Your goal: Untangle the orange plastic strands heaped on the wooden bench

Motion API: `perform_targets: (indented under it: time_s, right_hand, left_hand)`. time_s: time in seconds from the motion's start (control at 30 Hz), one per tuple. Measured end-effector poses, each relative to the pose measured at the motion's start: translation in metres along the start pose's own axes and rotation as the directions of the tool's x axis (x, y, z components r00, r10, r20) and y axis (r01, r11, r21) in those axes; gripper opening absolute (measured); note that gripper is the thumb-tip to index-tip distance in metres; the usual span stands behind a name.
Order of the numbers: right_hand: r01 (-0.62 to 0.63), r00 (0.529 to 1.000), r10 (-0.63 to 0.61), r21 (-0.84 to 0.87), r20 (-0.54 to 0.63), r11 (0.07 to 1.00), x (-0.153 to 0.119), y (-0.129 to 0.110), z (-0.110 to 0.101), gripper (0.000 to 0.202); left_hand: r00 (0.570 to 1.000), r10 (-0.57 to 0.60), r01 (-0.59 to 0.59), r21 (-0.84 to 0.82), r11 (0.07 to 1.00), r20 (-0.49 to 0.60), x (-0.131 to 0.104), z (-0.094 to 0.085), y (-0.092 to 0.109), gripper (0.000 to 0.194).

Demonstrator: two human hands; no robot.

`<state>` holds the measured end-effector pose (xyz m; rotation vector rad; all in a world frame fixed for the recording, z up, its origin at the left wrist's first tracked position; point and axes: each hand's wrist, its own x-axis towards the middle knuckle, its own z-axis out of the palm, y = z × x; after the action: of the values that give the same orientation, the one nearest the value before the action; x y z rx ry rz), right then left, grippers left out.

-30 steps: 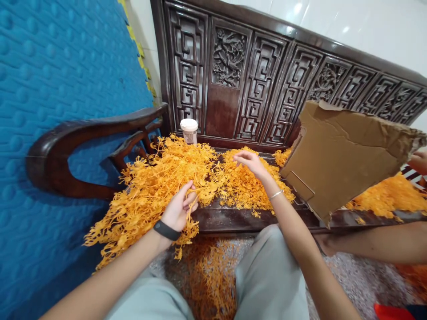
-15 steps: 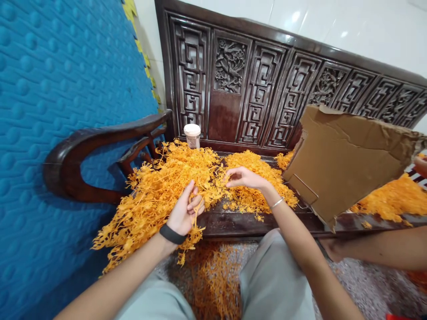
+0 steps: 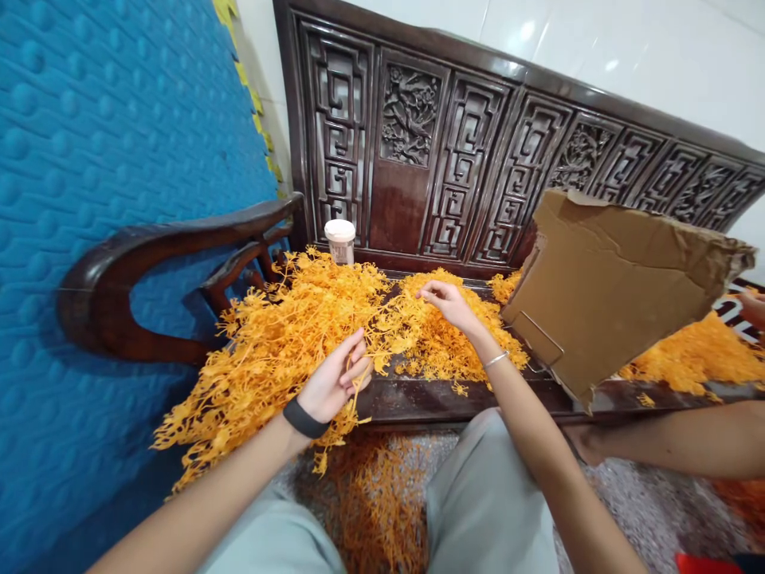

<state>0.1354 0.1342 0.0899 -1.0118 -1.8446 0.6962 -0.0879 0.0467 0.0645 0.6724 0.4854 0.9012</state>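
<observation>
Compared with half a second ago, the right hand (image 3: 449, 301) has reached a little farther over the heap, away from the left hand, and the view has tilted slightly; the left hand (image 3: 335, 381) has kept its place at the front of the bench. Left hand: fingers curled, thumb and forefinger pinching an orange plastic sprig (image 3: 357, 384) that hangs down past the wrist, which bears a black band (image 3: 304, 417). Right hand: palm down, fingers bent together at the tips on a second sprig atop the orange pile (image 3: 311, 319); a thin silver bracelet (image 3: 496, 360) circles the wrist.

The pile covers the left part of the dark wooden bench (image 3: 418, 395), spills over its front edge and lies also on the speckled floor (image 3: 633, 510) between the person's knees. A small jar with a white lid (image 3: 340, 240) stands at the back, against the carved backrest (image 3: 454, 159); its label is too small to read. No other writing is legible.

A torn cardboard sheet (image 3: 615, 279) stands tilted on the seat to the right, just beside the right forearm. Behind it lies more orange material (image 3: 699, 351). Another person's arm (image 3: 675, 438) stretches low along the bench front at right. A strip of bare seat shows at the front edge between the hands and the cardboard. The curved armrest (image 3: 149, 255) and a blue padded panel (image 3: 89, 199) close the left side.
</observation>
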Motion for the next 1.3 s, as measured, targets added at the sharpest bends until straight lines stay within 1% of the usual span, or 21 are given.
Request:
perform_targets:
  time_s: [0.1, 0.17, 0.23, 0.33, 0.43, 0.53, 0.57, 0.6, 0.63, 0.67, 0.73, 0.8, 0.93, 1.0, 1.03, 1.1, 1.13, 1.17, 1.2, 1.23, 1.3]
  right_hand:
    - [0.060, 0.997, -0.065, -0.114, -0.043, 0.992, 0.000, -0.003, -0.001, 0.017]
    - [0.094, 0.988, -0.118, -0.220, -0.096, 0.971, -0.001, -0.008, -0.002, 0.015]
    - [0.081, 0.974, -0.143, -0.317, -0.177, 0.945, -0.002, -0.013, -0.003, 0.015]
    - [0.010, 0.938, -0.143, -0.388, -0.317, 0.922, 0.000, -0.011, -0.004, 0.015]
    - [-0.105, 0.872, -0.121, -0.424, -0.473, 0.900, 0.006, 0.009, -0.017, 0.015]
    - [-0.312, 0.760, 0.004, -0.360, -0.649, 0.879, 0.006, 0.038, -0.043, 0.015]
    - [-0.350, 0.726, 0.031, -0.330, -0.687, 0.876, 0.005, 0.047, -0.051, 0.015]
    - [-0.367, 0.703, 0.048, -0.305, -0.710, 0.879, 0.003, 0.055, -0.058, 0.015]
    - [-0.371, 0.692, 0.056, -0.288, -0.719, 0.883, 0.001, 0.062, -0.063, 0.016]
    - [-0.369, 0.692, 0.062, -0.278, -0.719, 0.887, -0.001, 0.068, -0.065, 0.017]
    - [-0.372, 0.715, 0.089, -0.269, -0.693, 0.888, -0.003, 0.075, -0.062, 0.019]
    - [-0.376, 0.746, 0.118, -0.268, -0.656, 0.887, -0.003, 0.079, -0.054, 0.019]
    - [-0.340, 0.783, 0.152, -0.210, -0.603, 0.917, 0.002, 0.076, -0.041, 0.024]
    - [-0.277, 0.814, 0.106, -0.222, -0.570, 0.935, 0.004, 0.069, -0.038, 0.024]
    - [-0.222, 0.845, 0.062, -0.243, -0.532, 0.944, 0.004, 0.064, -0.036, 0.024]
    - [-0.098, 0.922, -0.006, -0.248, -0.386, 0.964, 0.002, 0.051, -0.029, 0.024]
    - [-0.054, 0.961, -0.006, -0.209, -0.275, 0.977, 0.001, 0.043, -0.025, 0.025]
    - [-0.039, 0.989, 0.017, -0.147, -0.145, 0.988, -0.001, 0.035, -0.020, 0.025]
    - [-0.051, 0.999, 0.051, -0.077, -0.010, 0.996, -0.003, 0.027, -0.014, 0.025]
    - [-0.078, 0.990, 0.079, -0.011, 0.118, 0.997, -0.005, 0.020, -0.009, 0.026]
    - [-0.132, 0.943, 0.099, 0.087, 0.317, 0.987, -0.008, 0.006, 0.002, 0.028]
  left_hand:
    - [1.000, -0.027, 0.027, 0.025, 0.999, -0.007, -0.001, 0.002, -0.004, 0.040]
    - [0.999, -0.039, 0.040, 0.047, 0.998, -0.008, -0.002, 0.003, -0.005, 0.039]
    - [0.998, -0.058, 0.058, 0.090, 0.994, -0.006, -0.002, 0.004, -0.006, 0.038]
    - [0.997, -0.080, 0.082, 0.187, 0.979, -0.016, -0.001, 0.007, -0.010, 0.034]
    - [0.996, -0.075, 0.085, 0.249, 0.965, -0.051, -0.001, 0.010, -0.015, 0.035]
    - [0.993, -0.092, 0.108, 0.273, 0.956, -0.073, -0.007, 0.013, -0.019, 0.036]
    - [0.992, -0.096, 0.115, 0.282, 0.953, -0.078, -0.009, 0.013, -0.019, 0.036]
    - [0.992, -0.095, 0.115, 0.290, 0.950, -0.083, -0.011, 0.014, -0.019, 0.036]
    - [0.993, -0.086, 0.108, 0.293, 0.950, -0.086, -0.013, 0.013, -0.018, 0.036]
    - [0.993, -0.075, 0.097, 0.286, 0.953, -0.088, -0.014, 0.013, -0.017, 0.036]
    - [0.995, -0.048, 0.069, 0.242, 0.968, -0.091, -0.013, 0.011, -0.013, 0.036]
    - [0.996, -0.027, 0.043, 0.174, 0.984, -0.090, -0.011, 0.009, -0.008, 0.036]
    - [0.993, 0.037, -0.029, 0.070, 0.997, -0.111, -0.006, 0.006, -0.003, 0.034]
    - [0.985, 0.079, -0.069, 0.070, 0.995, -0.152, -0.005, 0.006, -0.002, 0.033]
    - [0.981, 0.090, -0.079, 0.071, 0.994, -0.173, -0.004, 0.006, -0.002, 0.034]
    - [0.977, 0.086, -0.077, 0.056, 0.995, -0.196, -0.003, 0.005, -0.003, 0.037]
    - [0.977, 0.073, -0.067, 0.038, 0.997, -0.198, -0.002, 0.005, -0.003, 0.039]
    - [0.979, 0.060, -0.057, 0.018, 0.998, -0.197, -0.002, 0.004, -0.003, 0.042]
    - [0.980, 0.049, -0.050, 0.000, 0.999, -0.193, -0.001, 0.004, -0.003, 0.043]
    - [0.982, 0.043, -0.047, -0.013, 0.999, -0.186, 0.000, 0.004, -0.003, 0.045]
    - [0.984, 0.052, -0.057, -0.027, 0.998, -0.171, 0.001, 0.004, -0.003, 0.047]
